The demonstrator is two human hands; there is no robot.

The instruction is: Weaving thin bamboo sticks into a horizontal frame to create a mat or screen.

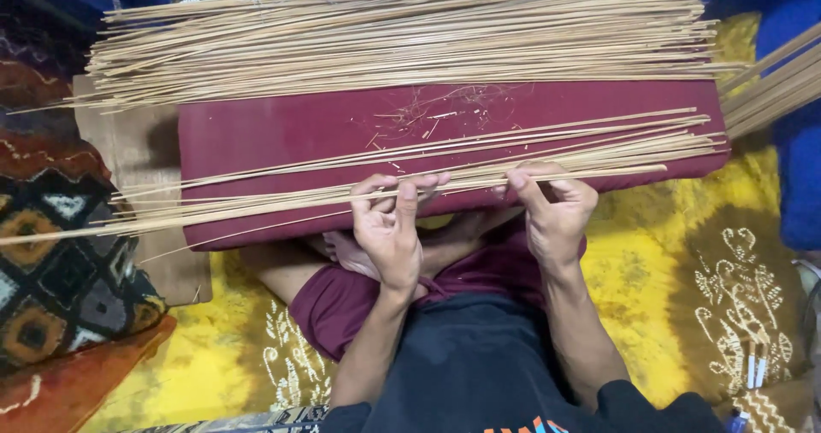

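left hand [392, 224], right hand [552, 206], both pinching thin bamboo sticks [428, 172]; maroon cushion [282, 129]

packages: none | labels: none | signs: none | screens: none

- Left hand [392, 228]: raised in front of the torso, palm facing the camera, wrist straight.
- Left fingers [369, 187]: curled forward at the top of the hand; thumb [407, 204] extended upward, its tip meeting the curled fingertips in a pinch.
- Left forearm: bare, running from the lower centre of the view up to the hand, angled slightly right.
- Right hand [554, 213]: level with the left hand and close beside it, not touching it.
- Right fingers [571, 187]: folded inward over the palm; thumb [523, 185] pressed against the index finger in a closed pinch.
- Right forearm: bare, rising from the lower right and leaning left towards the hand.
- Legs: folded, bare feet below the hands.
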